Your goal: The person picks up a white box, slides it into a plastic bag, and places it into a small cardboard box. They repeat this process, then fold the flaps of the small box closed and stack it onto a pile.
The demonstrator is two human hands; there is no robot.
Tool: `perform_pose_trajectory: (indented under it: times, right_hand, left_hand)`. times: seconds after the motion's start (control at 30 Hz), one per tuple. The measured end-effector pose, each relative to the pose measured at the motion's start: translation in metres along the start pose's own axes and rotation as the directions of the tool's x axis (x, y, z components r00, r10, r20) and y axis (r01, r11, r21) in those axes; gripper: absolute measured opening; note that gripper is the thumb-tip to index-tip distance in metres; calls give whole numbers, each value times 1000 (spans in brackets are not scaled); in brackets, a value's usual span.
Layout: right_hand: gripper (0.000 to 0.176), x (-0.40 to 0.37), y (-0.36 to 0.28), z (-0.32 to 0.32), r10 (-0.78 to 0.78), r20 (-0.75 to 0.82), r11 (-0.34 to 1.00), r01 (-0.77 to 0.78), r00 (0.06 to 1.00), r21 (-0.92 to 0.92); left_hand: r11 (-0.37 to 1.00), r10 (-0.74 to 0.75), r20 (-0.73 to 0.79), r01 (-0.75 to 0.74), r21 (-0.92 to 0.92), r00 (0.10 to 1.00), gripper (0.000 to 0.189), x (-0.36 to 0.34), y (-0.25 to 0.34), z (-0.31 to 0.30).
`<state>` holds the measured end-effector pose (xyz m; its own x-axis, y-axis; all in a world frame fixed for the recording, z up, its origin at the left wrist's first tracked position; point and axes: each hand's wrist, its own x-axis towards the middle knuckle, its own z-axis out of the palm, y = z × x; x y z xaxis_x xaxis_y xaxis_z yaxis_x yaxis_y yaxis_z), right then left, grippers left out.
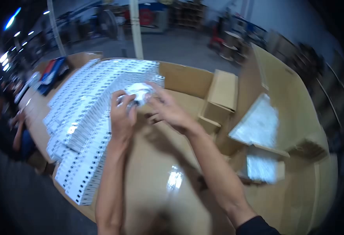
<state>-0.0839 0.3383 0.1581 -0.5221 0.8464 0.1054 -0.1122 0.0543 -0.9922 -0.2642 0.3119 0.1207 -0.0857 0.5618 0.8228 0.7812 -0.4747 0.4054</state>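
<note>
A small, shiny, whitish packet in clear plastic (139,90) is held up between my two hands, over the table's far middle. Its contents are too blurred to make out. My left hand (121,113) has its fingers curled around the packet's left side. On the other side, my right hand (167,109) grips the packet's right edge, its lower fingers bent and slightly blurred. Just left of my hands lie many white boxes with small black squares (87,164), packed in long rows. Below my forearms is the brown tabletop (152,188).
Open cardboard boxes (223,90) stand on the right, beside a tall cardboard wall (293,94). Clear plastic bags (258,121) lie in the boxes there. At far left another person (13,125) sits by the table. A pale post (136,31) rises behind it.
</note>
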Motion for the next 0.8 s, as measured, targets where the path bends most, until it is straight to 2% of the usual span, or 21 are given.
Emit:
perform_pose_trajectory:
  times: [0.03,0.1,0.17,0.23,0.27,0.3,0.37,0.43,0.47,0.5,0.57,0.63,0.67,0.7,0.77,0.8]
  right_hand:
    - [56,-22,-4,-1,-3,21,999,3,1000,43]
    - [47,-68,-4,-5,-96,56,988,88,994,126]
    - [41,-112,-8,-10,-75,60,991,67,995,113]
    - [36,-153,-10,-19,-9,87,982,-8,996,189]
    - [33,-170,-8,-22,-102,55,979,91,993,182]
    - [29,-190,-12,-33,-77,81,989,65,994,136]
    - [24,-226,-10,-53,-82,55,980,71,995,184]
    - [19,-260,-19,-84,-203,45,953,208,978,-221]
    - [16,-282,-30,-92,-160,-2,981,159,987,-112]
    - [17,-299,-39,-100,-15,-78,999,19,997,48]
    - [22,-325,-62,-130,-98,-195,967,47,976,-251]
    - [27,-340,-71,-163,-280,-306,844,82,910,-530]
    - [29,-343,-77,-175,-369,-380,793,74,848,-605]
    - [26,-347,-75,-190,-421,-455,674,-65,785,-736]
    - [30,-340,-82,-209,-490,-549,630,-159,678,-760]
    - [32,-334,-82,-221,-515,-545,614,-159,662,-773]
  left_hand:
    - [1000,11,3,-11,-13,1000,33,-12,28,-9]
    - [988,137,14,-138,66,990,37,-37,74,-23]
    - [984,179,27,-179,8,983,38,-56,112,-34]
    - [960,274,89,-277,34,958,39,-65,149,-40]
    - [952,302,117,-305,8,946,39,-70,166,-40]
    - [943,330,147,-331,-18,932,40,-76,181,-39]
    - [941,336,244,-313,-132,910,41,-79,206,-34]
    - [930,329,379,-228,-287,865,38,-75,230,-34]
    - [925,327,333,-227,-305,884,30,-66,247,-27]
    - [919,322,360,-197,-342,875,27,-59,258,-16]
    - [900,316,404,-138,-413,858,22,-39,280,15]
    - [890,313,417,-110,-443,853,19,-17,307,63]
    - [879,347,424,-133,-457,837,19,-7,313,95]
    - [867,382,428,-157,-474,819,19,3,314,132]
    - [878,397,439,-195,-437,806,23,19,312,210]
    - [893,390,423,-223,-391,818,26,26,309,246]
